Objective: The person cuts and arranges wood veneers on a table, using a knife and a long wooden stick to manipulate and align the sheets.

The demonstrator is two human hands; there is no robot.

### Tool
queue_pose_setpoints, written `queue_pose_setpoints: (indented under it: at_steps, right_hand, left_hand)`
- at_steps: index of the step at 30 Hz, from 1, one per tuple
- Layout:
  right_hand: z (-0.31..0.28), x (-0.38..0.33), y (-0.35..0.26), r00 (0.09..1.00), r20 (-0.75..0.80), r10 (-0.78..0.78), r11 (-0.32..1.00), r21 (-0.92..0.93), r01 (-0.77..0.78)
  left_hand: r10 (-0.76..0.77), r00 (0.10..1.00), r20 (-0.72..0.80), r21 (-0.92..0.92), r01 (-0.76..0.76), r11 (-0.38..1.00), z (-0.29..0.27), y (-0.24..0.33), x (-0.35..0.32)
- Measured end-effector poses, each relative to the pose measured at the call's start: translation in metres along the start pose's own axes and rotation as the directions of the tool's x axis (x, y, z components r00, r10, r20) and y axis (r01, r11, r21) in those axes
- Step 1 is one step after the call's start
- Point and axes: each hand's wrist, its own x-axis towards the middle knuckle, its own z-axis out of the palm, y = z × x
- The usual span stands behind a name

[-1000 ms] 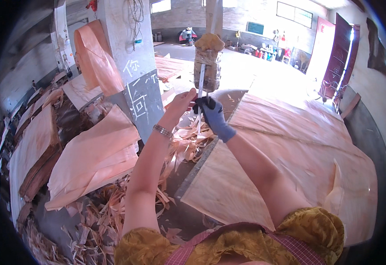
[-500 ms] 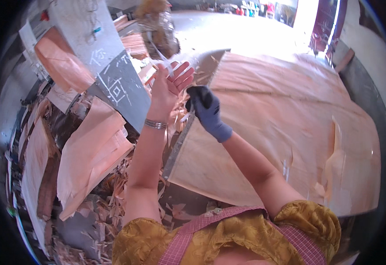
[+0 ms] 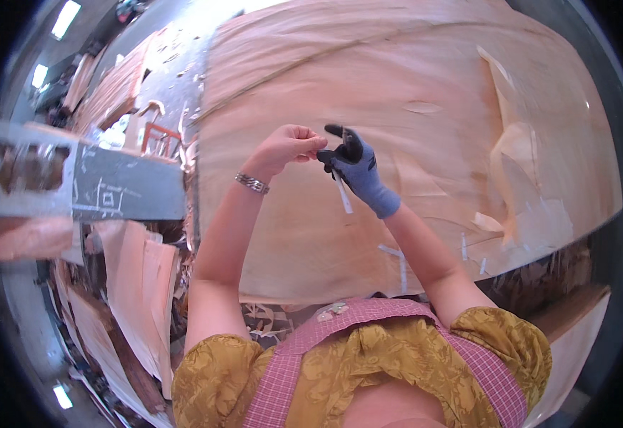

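Above a broad stack of thin wood veneer (image 3: 311, 235), my two hands meet. My left hand (image 3: 290, 148) is bare, with a metal band at the wrist. Its thumb and fingers are pinched together at the fingertips of the other hand; what lies in the pinch is too small to make out. My right hand (image 3: 354, 167) wears a grey-blue glove with black fingers, which are curled while the thumb stands apart. A narrow white strip of tape (image 3: 343, 196) hangs down from the gloved fingers. Below it, more white strips (image 3: 403, 269) lie on the veneer.
A torn, lifted veneer piece (image 3: 511, 164) stands up at the right of the stack. To the left are a grey marked board (image 3: 137, 187), an orange frame (image 3: 160, 140) and loose veneer sheets (image 3: 137, 285). Another stack of veneer (image 3: 115, 89) lies at the far left.
The view has swung right and down onto the veneer stack. My left hand, spread open before, has closed into a pinch against the gloved hand. Both hands are now over the veneer.
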Motion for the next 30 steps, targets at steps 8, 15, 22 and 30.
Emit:
queue_pose_setpoints:
  at_steps: [8,15,22,30]
  right_hand:
    - [-0.196,0.023,0.020,0.841,-0.305,0.447,0.836,-0.193,-0.514]
    - [-0.264,0.063,0.046,0.856,-0.455,0.245,0.854,-0.316,-0.412]
    - [-0.278,0.072,0.063,0.840,-0.443,0.313,0.858,-0.247,-0.450]
    - [-0.301,0.081,0.065,0.962,-0.272,-0.018,0.593,-0.777,-0.209]
  left_hand:
    - [0.203,0.932,-0.299,0.436,-0.055,0.898,0.091,-0.030,0.236]
    - [0.305,0.874,-0.377,0.691,0.047,0.721,0.148,-0.007,0.314]
    - [0.383,0.820,-0.424,0.675,0.004,0.738,0.156,-0.017,0.307]
    - [0.698,0.714,0.062,0.933,-0.290,0.214,0.181,-0.046,0.262]
